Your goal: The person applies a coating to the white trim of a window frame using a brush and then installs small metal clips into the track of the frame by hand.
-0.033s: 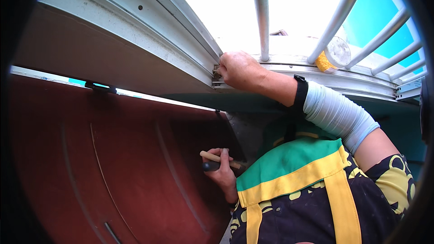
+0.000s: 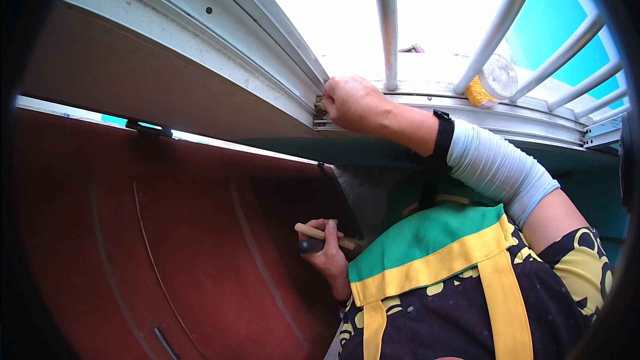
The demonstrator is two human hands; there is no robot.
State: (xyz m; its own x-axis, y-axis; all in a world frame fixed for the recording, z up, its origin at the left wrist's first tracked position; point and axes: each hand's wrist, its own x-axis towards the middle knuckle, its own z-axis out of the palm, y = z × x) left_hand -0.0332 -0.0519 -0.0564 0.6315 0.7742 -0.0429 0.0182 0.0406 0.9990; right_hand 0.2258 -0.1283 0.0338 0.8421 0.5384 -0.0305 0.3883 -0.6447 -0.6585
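My right hand [image 2: 355,103] is closed at the corner of the white window frame [image 2: 267,70], by the end of its sliding track [image 2: 493,115]. Its fingertips press into the corner, and whatever they may grip there is hidden. Lower down, in front of a dark red panel [image 2: 193,240], my left hand [image 2: 328,259] is wrapped round two tools. One has a light wooden handle [image 2: 309,231]; the other shows a dark, rounded handle end [image 2: 310,246]. The working ends of both are not clear to see.
Pale metal bars [image 2: 385,27] stand across the bright window opening. A clear round tub with yellow contents [image 2: 490,83] rests on the sill by the bars. A thin curved line or wire [image 2: 148,243] runs down the red panel. My green and yellow apron [image 2: 433,243] is close below.
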